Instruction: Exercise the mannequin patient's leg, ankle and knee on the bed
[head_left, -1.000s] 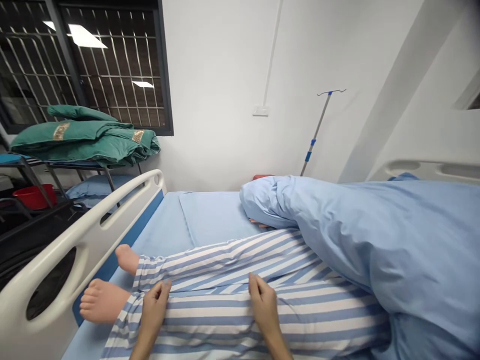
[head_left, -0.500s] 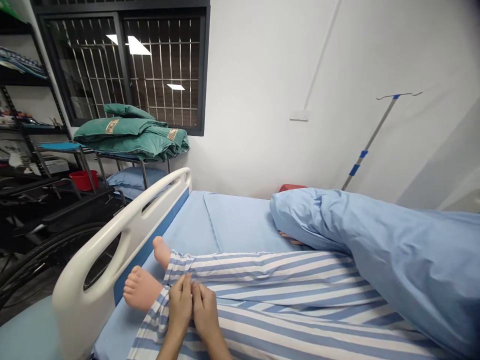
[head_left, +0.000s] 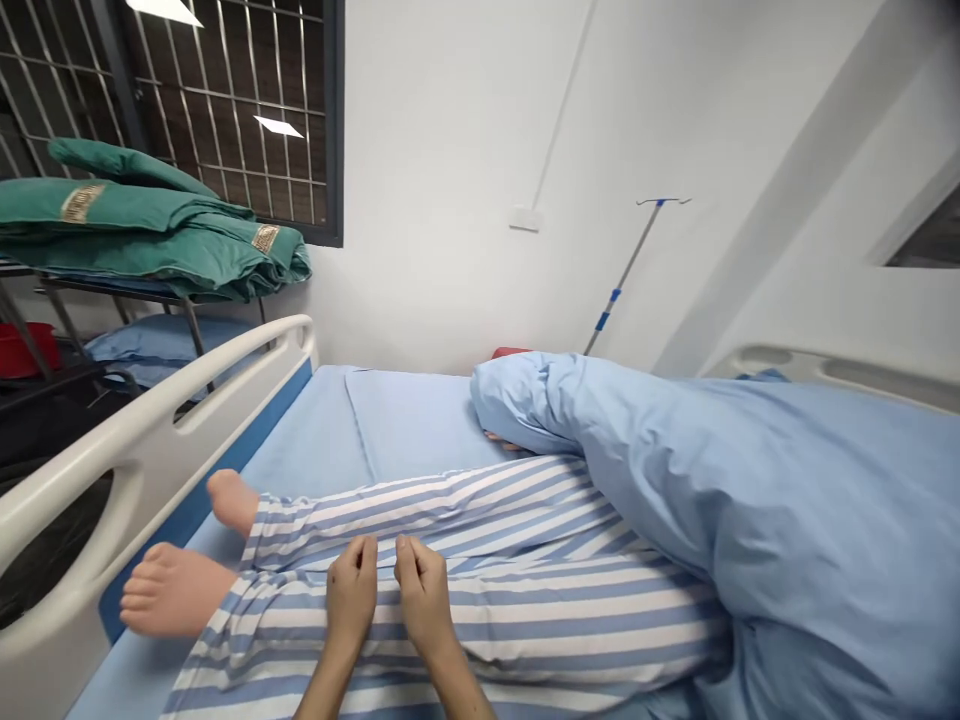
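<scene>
My left hand (head_left: 352, 590) is curled into a fist with the thumb on top, over the blue-and-white striped trousers (head_left: 555, 610). Just to its right, with a small gap between, my right hand (head_left: 424, 592) is closed in the same way. No object shows in either hand, and the trouser cloth around them is not visibly pulled. The trousers cover two legs lying on the bed. Two smooth, manikin-like bare feet (head_left: 176, 590) stick out of the hems at the left. A light blue quilt (head_left: 675, 470) covers the upper legs and beyond.
A white bed end board (head_left: 217, 370) rises beyond the feet. Light blue sheet (head_left: 420, 410) lies along the bed's far side. Folded green bedding (head_left: 150, 235) sits on a rack by the barred window. A drip stand (head_left: 630, 265) stands behind the bed.
The view has swung right. My fists, almost touching before near the trouser hem, are now slightly apart and farther up the legs.
</scene>
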